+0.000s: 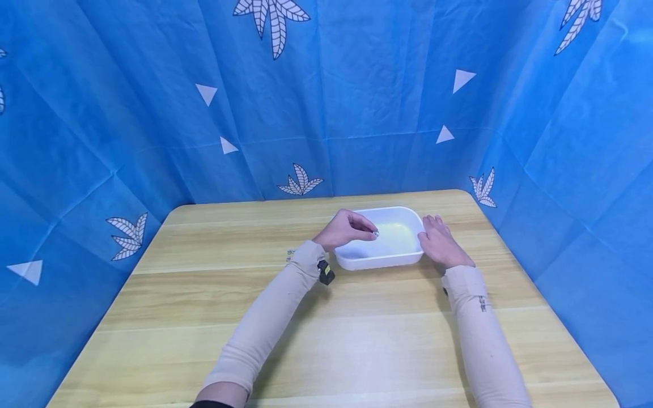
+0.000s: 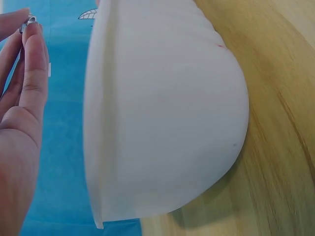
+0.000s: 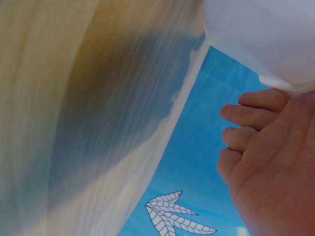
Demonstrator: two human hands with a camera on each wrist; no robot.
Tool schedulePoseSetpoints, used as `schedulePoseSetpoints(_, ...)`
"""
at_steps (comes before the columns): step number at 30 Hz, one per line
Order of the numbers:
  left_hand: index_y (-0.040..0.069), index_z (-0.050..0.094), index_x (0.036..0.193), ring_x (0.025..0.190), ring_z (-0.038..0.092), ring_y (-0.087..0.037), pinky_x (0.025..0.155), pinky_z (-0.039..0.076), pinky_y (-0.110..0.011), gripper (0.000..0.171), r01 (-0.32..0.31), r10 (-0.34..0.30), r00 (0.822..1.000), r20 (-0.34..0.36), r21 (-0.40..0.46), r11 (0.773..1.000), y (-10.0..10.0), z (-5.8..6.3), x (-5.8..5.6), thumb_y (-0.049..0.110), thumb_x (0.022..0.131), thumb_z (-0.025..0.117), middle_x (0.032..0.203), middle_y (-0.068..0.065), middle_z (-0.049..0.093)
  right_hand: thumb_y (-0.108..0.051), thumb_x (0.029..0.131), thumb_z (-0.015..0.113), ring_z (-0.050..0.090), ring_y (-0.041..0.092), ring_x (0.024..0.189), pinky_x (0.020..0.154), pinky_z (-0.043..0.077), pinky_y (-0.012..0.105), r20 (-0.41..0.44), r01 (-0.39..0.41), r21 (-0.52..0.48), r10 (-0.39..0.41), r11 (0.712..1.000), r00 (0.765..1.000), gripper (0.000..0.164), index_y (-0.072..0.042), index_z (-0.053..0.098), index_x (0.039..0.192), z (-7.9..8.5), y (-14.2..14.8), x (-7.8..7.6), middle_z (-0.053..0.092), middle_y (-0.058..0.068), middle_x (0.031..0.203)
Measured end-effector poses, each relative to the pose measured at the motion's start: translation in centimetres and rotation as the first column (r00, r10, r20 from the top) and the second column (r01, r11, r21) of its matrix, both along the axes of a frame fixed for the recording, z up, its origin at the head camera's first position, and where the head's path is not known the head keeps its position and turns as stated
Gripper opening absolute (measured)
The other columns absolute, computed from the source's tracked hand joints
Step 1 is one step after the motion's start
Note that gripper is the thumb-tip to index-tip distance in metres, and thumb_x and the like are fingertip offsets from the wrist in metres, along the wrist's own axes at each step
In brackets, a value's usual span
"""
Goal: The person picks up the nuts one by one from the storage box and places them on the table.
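A white plastic basin [image 1: 377, 262] with rounded corners stands toward the back of the table. Over its inside, my left hand [image 1: 348, 228] pinches a small shiny silver piece [image 1: 376, 233] between thumb and fingertips. The left wrist view shows the same silver piece [image 2: 31, 20] at the fingertips, too small for its kind to be told. At the basin's right end my right hand [image 1: 440, 242] holds the rim, its thumb at the edge and the other fingers outside. In the right wrist view those fingers [image 3: 248, 117] are loosely bent beside the wall; the thumb is hidden.
Several small shiny pieces [image 1: 290, 253] lie on the wooden table [image 1: 214, 294] left of the basin, partly hidden by the left forearm. A blue curtain [image 1: 377, 102] with leaf and triangle prints hangs behind the table and along both sides.
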State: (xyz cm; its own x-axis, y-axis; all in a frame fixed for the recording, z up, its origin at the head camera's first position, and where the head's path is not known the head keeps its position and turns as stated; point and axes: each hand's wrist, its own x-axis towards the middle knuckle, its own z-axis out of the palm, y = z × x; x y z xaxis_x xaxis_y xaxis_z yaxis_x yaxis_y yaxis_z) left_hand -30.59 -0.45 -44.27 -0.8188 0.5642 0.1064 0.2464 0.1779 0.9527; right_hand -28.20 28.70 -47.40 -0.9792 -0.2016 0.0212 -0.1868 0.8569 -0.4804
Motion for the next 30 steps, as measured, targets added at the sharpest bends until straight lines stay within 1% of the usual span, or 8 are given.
schedulePoseSetpoints(5,0.003,0.080,0.104,0.088,0.075,-0.013,0.083,0.060,-0.025,0.019,-0.003,0.003,1.000,-0.007,0.005,1.000,-0.5,0.3,0.3,0.009,0.086,0.083,0.100,-0.006,0.081,-0.019,0.105,0.028,0.006,0.058,0.155,0.128,0.006,0.067,-0.002,-0.001,0.003,0.001,1.000,1.000,0.063,0.017,0.021,0.155,-0.1,0.0,0.0,0.017,0.040,0.164)
schedulePoseSetpoints(14,0.002,0.079,0.105,0.087,0.075,-0.013,0.083,0.061,-0.025,0.021,-0.016,0.016,1.000,-0.004,0.015,1.000,-1.2,0.8,0.4,0.008,0.085,0.083,0.101,-0.008,0.081,-0.019,0.105,0.028,0.007,0.057,0.155,0.128,0.006,0.067,-0.002,0.001,0.002,-0.001,1.000,1.000,0.062,0.016,0.022,0.156,-0.1,0.0,0.0,0.016,0.039,0.165)
schedulePoseSetpoints(21,0.001,0.079,0.106,0.087,0.073,-0.012,0.082,0.060,-0.023,0.021,-0.027,0.027,0.999,-0.025,0.015,1.000,-1.9,1.2,0.6,0.007,0.086,0.082,0.103,-0.011,0.080,-0.019,0.104,0.028,0.006,0.058,0.155,0.128,0.006,0.068,-0.007,-0.002,0.001,0.002,1.000,1.000,0.063,0.017,0.021,0.156,-0.1,-0.1,0.1,0.016,0.039,0.165)
schedulePoseSetpoints(30,-0.001,0.078,0.106,0.087,0.074,-0.011,0.085,0.062,-0.026,0.022,-0.045,0.046,0.998,-0.032,0.031,0.999,-3.0,1.4,0.8,0.006,0.086,0.082,0.104,-0.012,0.080,-0.019,0.104,0.028,0.006,0.058,0.155,0.128,0.005,0.067,-0.004,-0.005,0.000,0.005,1.000,1.000,0.063,0.017,0.020,0.156,-0.1,-0.1,0.2,0.016,0.040,0.165)
